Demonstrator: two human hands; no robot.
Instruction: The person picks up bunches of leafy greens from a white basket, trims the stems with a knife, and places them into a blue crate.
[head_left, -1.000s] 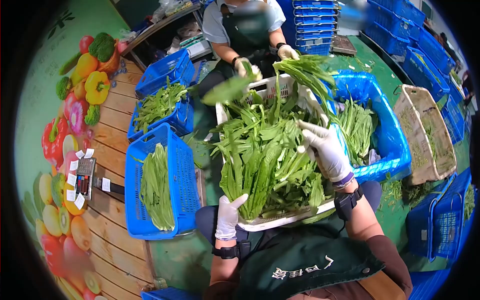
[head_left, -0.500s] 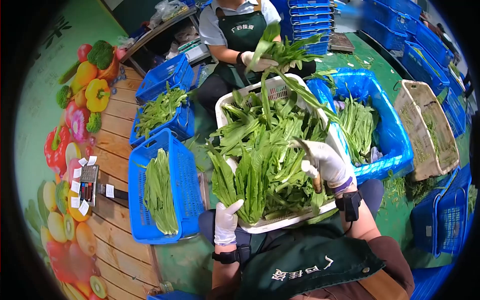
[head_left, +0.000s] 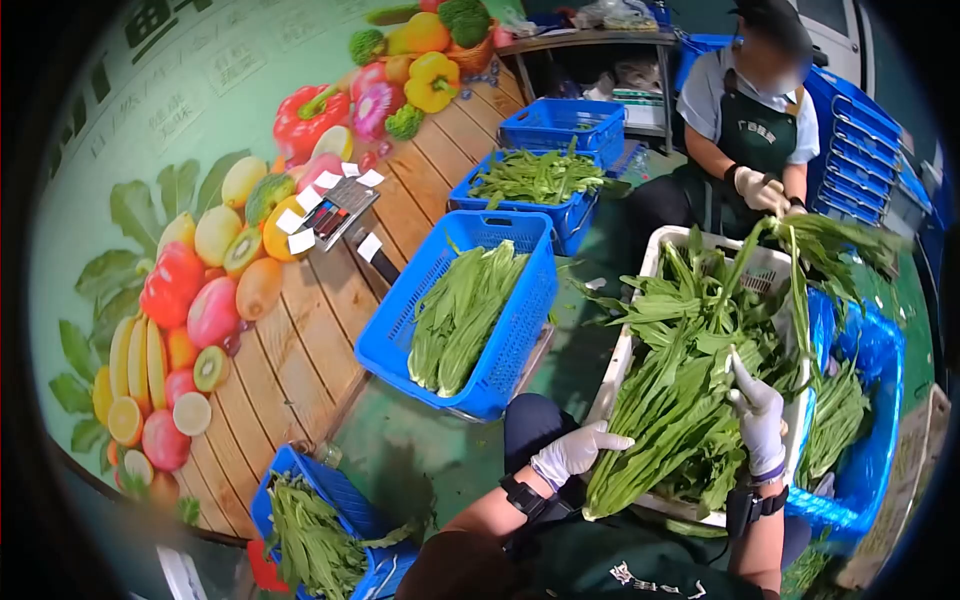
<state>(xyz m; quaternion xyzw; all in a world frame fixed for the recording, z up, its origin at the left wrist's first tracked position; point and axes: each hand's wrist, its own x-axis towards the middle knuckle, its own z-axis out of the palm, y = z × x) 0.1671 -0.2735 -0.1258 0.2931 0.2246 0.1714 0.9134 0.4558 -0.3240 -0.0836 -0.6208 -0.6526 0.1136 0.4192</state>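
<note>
My left hand [head_left: 582,450], in a white glove, is closed around the lower end of a bunch of long green leaves [head_left: 645,430] at the near side of the white basket [head_left: 612,375]. On the basket's right side, my gloved right hand [head_left: 760,415] is raised over the greens with its index finger stretched up and the other fingers bent. Whether it holds a thin stem is hard to make out. More loose leaves [head_left: 690,300] fill the basket. Left of it, a blue basket [head_left: 375,335] contains a laid-out bundle of greens [head_left: 465,315].
Across the white basket sits a co-worker [head_left: 750,125] handling leafy stalks [head_left: 840,250]. A blue-lined crate [head_left: 885,400] stands at the right. Another blue basket [head_left: 385,570] with greens is at the lower left, and a digital scale display [head_left: 340,212] is near the printed wall.
The view has turned left, so the baskets appear farther right. My left hand now grips the leaf bunch, and the curved stalk at my right hand is no longer visible. The co-worker's greens are lower.
</note>
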